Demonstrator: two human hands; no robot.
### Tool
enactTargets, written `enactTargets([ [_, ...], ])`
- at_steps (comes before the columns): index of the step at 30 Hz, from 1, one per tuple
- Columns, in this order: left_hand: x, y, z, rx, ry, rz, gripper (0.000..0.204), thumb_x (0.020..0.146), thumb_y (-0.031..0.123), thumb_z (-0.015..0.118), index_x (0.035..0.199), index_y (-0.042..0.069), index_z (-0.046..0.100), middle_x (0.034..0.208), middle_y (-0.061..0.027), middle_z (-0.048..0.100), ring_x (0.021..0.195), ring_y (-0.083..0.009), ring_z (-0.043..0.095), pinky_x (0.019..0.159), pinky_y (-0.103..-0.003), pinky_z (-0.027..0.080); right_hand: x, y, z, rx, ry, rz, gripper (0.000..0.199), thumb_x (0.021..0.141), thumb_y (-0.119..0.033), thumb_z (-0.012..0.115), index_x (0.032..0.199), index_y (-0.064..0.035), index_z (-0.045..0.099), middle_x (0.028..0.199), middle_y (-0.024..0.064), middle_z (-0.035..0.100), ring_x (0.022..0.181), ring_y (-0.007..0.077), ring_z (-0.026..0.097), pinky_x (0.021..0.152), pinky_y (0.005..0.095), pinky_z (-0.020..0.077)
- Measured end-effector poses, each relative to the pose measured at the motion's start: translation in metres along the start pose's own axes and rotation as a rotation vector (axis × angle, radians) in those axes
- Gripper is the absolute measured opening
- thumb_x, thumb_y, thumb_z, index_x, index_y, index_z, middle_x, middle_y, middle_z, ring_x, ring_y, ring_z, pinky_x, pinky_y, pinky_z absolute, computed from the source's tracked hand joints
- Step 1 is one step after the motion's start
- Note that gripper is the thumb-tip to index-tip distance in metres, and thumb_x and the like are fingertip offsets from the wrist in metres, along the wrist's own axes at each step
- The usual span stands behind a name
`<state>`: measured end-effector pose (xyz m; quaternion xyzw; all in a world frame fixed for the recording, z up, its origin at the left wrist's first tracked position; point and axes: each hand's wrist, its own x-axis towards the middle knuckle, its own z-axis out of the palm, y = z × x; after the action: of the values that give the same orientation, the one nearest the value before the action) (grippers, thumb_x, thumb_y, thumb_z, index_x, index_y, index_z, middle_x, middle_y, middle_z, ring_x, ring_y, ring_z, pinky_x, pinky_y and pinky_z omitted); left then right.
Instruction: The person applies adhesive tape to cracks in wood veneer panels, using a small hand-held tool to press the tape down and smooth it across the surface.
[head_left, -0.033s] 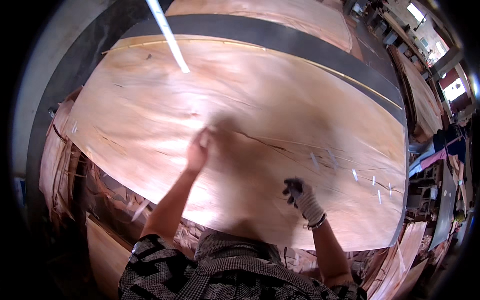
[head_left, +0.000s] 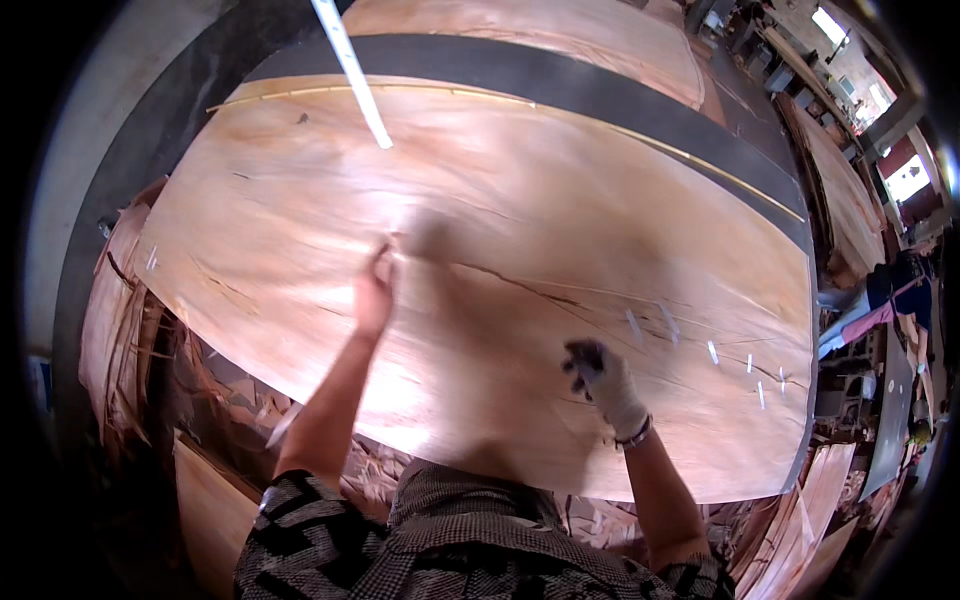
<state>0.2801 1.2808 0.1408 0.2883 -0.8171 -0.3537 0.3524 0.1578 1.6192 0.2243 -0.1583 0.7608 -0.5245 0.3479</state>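
A wide sheet of pale wood veneer lies in front of me. A long dark crack runs from its middle toward short white tape strips at the right. My bare left hand is over the sheet, left of the crack, with thumb and fingers pinched together; anything between them is too small to make out. My right hand, in a pale glove with dark fingertips, hovers over the sheet below the crack. Its fingers are loosely bent and apart, seemingly holding nothing.
A thin yellow strip lies along the sheet's far edge. A narrow white strip comes down from above. Veneer scraps lie below the near edge, with stacked veneer at the left. A person stands at the far right.
My left hand has shifted slightly left and away from me, still pinched. The gloved right hand has moved slightly away from me. The sheet keeps nearly the same place in view.
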Motion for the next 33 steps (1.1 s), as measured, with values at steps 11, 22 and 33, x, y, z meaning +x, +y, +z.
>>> enactTargets([
  [11,0.173,0.17,-0.12,-0.414,0.028,0.186,0.025,0.083,0.023,0.063,0.097,0.003,0.065,0.088,-0.0031,0.064,0.081,-0.0073,0.056,0.075,-0.02,0.042,0.143,-0.259,0.204,0.497,-0.156,-0.708,0.016,0.083,-0.01,0.054,0.098,-0.0066,0.051,0.063,0.0033,0.05,0.049,0.0115,0.049,0.042,0.028,0.0415],
  [22,0.127,0.167,-0.123,-0.234,0.024,0.383,0.012,0.086,0.013,0.058,0.084,0.002,0.061,0.077,0.0005,0.056,0.076,-0.0078,0.05,0.074,-0.022,0.04,0.083,-0.204,0.166,0.106,0.067,-0.692,0.006,0.083,-0.011,0.055,0.083,-0.0054,0.053,0.068,0.0076,0.062,0.058,0.0168,0.061,0.049,0.0299,0.0471],
  [33,0.098,0.148,-0.044,-0.92,-0.247,-0.214,0.046,0.094,0.041,0.035,0.116,0.005,0.054,0.101,-0.0027,0.055,0.082,-0.0083,0.048,0.083,-0.023,0.037,0.052,-0.039,0.032,-0.618,0.605,-0.847,0.015,0.08,-0.021,0.059,0.084,-0.0062,0.06,0.107,0.016,0.055,0.085,0.0318,0.056,0.073,0.0401,0.0461],
])
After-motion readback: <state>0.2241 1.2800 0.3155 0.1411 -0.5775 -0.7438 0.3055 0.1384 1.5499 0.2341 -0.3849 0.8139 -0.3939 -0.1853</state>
